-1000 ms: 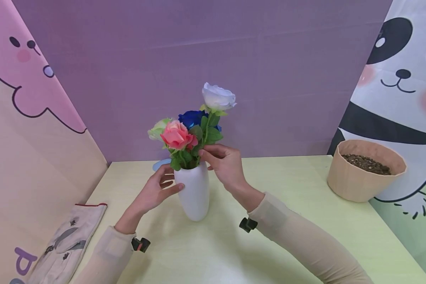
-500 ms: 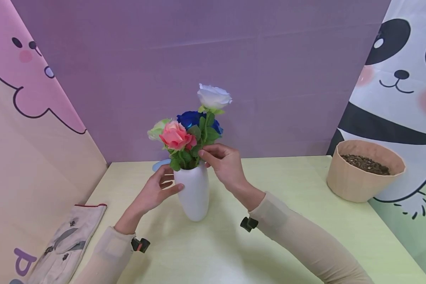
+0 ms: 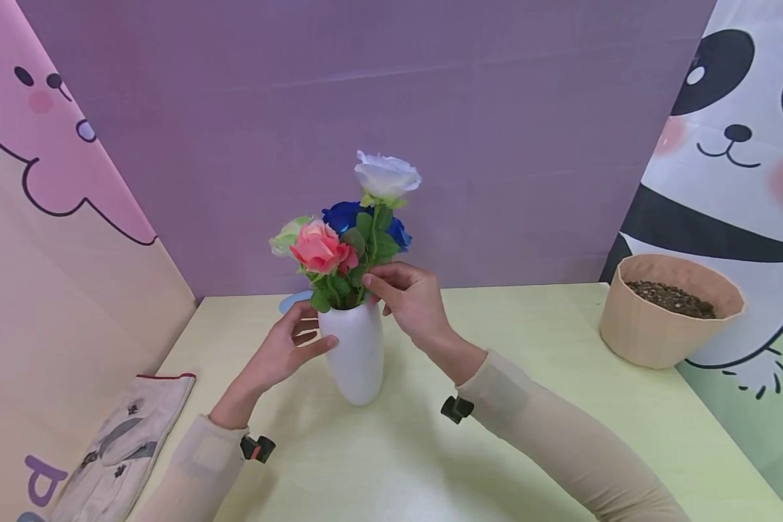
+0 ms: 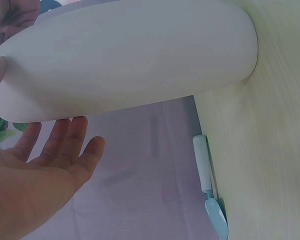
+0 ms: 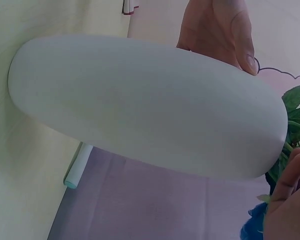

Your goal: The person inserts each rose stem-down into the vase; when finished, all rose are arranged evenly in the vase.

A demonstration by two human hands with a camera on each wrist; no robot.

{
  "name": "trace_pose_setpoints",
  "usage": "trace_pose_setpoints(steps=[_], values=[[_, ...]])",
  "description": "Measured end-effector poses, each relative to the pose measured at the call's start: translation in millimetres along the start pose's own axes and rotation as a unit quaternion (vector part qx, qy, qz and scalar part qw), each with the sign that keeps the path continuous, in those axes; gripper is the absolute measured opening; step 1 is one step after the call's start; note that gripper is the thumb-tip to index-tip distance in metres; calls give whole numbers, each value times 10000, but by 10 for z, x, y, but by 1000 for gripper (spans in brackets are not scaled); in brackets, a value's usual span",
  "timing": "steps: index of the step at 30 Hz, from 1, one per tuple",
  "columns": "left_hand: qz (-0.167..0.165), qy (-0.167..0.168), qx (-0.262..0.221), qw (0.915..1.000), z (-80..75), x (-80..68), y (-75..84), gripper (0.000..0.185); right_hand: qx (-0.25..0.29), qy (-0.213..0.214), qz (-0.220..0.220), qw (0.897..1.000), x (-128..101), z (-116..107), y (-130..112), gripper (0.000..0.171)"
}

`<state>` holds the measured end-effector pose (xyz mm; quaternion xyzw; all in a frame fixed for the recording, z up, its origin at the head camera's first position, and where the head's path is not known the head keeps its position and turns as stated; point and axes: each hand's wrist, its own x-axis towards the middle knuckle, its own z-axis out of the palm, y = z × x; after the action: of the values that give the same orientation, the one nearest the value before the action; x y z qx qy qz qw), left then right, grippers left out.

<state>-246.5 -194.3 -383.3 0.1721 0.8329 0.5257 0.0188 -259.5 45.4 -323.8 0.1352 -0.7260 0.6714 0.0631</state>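
Note:
A white vase [image 3: 357, 359] stands upright on the table, holding a pink rose [image 3: 322, 248], a pale green rose [image 3: 286, 238] and blue blooms [image 3: 343, 215]. Taller than these, a white rose [image 3: 388, 176] rises at the right side. My left hand [image 3: 288, 353] holds the vase near its top, thumb in front and fingers at the side and back. At the vase mouth my right hand [image 3: 412, 301] pinches the white rose's stem between thumb and fingers. In the right wrist view, green leaves [image 5: 297, 117] show beside the vase rim; the stem ends inside are hidden.
A tan pot [image 3: 646, 326] of dark soil stands at the right. Folded grey-white gloves [image 3: 127, 435] lie at the left edge. Behind the vase, a small light-blue trowel [image 4: 202, 162] lies along the table's back edge, before a purple backdrop [image 3: 496, 145].
The white rose's bloom has shifted a little to the left, and its stem stands more upright. Both hands stay almost where they were, and the vase has not moved.

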Motion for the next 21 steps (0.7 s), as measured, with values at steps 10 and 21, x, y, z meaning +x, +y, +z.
trace_pose_setpoints(steps=[10, 21], values=[[63, -1, 18, 10000, -3, -2, 20, 69, -450, -99, -66, 9989, -7, 49, 47, 18], [93, -10, 44, 9999, -5, 11, -15, 71, -598, -7, -364, 9975, -59, 45, 135, 18]])
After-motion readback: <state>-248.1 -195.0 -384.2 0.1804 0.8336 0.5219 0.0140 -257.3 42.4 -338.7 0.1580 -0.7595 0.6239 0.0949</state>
